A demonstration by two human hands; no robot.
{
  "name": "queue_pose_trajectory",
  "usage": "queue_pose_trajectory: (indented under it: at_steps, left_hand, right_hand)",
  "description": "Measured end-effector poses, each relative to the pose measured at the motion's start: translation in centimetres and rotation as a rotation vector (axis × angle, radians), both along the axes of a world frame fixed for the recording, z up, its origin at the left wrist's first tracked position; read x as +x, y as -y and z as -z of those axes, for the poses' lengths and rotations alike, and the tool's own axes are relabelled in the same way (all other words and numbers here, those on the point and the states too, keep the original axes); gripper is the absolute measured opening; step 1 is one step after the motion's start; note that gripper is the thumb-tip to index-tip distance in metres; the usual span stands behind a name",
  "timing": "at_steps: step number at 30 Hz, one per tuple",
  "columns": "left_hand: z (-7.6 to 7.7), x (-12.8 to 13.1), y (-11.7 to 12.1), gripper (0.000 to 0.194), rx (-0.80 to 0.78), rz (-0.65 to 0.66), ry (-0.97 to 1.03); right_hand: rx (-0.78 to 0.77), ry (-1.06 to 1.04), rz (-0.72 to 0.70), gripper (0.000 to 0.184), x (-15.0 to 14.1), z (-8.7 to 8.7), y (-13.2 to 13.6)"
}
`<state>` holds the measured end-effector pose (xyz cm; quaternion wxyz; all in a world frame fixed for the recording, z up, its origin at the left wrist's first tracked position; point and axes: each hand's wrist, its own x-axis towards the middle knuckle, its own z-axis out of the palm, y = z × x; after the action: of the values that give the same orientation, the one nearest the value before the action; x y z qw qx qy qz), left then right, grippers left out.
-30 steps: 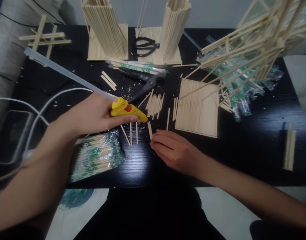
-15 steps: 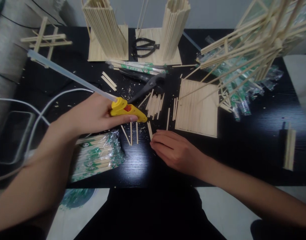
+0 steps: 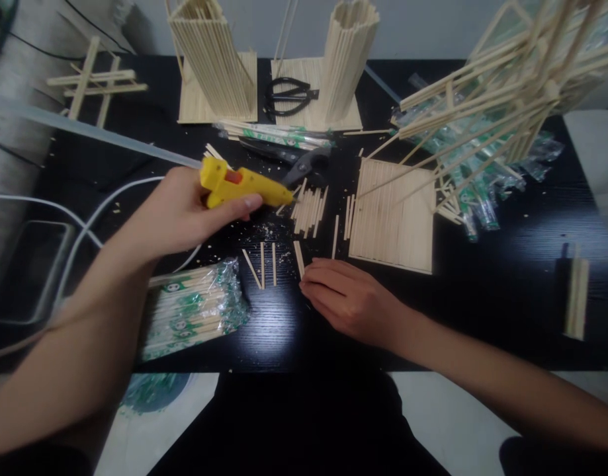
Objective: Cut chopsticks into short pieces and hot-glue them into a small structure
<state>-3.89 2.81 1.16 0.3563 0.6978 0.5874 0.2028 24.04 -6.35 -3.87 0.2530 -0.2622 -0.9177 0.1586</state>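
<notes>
My left hand [image 3: 184, 211] grips a yellow glue gun [image 3: 239, 186] with a long clear glue stick [image 3: 85, 131] sticking out of its back; the nozzle points right, lifted above the black table [image 3: 507, 291]. My right hand [image 3: 348, 297] lies on the table with fingers together, its fingertips pressing the near end of a short wooden stick [image 3: 298, 258]. Three more short sticks [image 3: 262, 263] lie just left of it. A pile of cut sticks [image 3: 308, 208] sits beyond, under the nozzle.
A flat square stick panel [image 3: 393, 215] lies right of the pile. Two stick towers [image 3: 214, 59] [image 3: 346, 56] stand on panels at the back with scissors [image 3: 286, 96] between. Pliers [image 3: 296, 165], packs of wrapped chopsticks [image 3: 192, 307], a stick lattice [image 3: 507, 92] and a white cable [image 3: 100, 211] surround the hands.
My left hand has lifted the glue gun up and back from the short sticks near my right hand, levelling it. My right hand has stayed put.
</notes>
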Motion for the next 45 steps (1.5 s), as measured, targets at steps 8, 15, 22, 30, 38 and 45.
queue_pose_trajectory:
  at_steps: [8,15,22,30,38,45]
  left_hand:
    - [0.8,0.3,-1.2,0.042,-0.106,-0.086,0.020]
    - [0.5,1.8,-0.7,0.054,-0.083,-0.130,-0.161]
    - [1.3,0.7,-0.9,0.044,-0.018,-0.109,-0.086]
    - [0.9,1.2,-0.5,0.042,0.045,-0.117,-0.278]
    - [1.1,2.7,-0.2,0.043,0.089,-0.119,-0.437]
    - [1.0,2.4,-0.2,0.034,0.121,-0.125,-0.428]
  right_hand:
    - [0.020,-0.014,-0.002,0.018,-0.2,0.2,-0.1]
    - [0.027,-0.012,0.018,0.017,-0.2,0.3,-0.1]
    - [0.028,-0.014,0.013,0.016,-0.3,0.3,-0.1]
    - [0.033,-0.012,0.009,0.019,-0.3,0.3,-0.2]
    - [0.019,-0.014,0.011,0.019,-0.3,0.2,-0.1]
    - [0.021,-0.020,0.005,0.018,-0.3,0.2,-0.2]
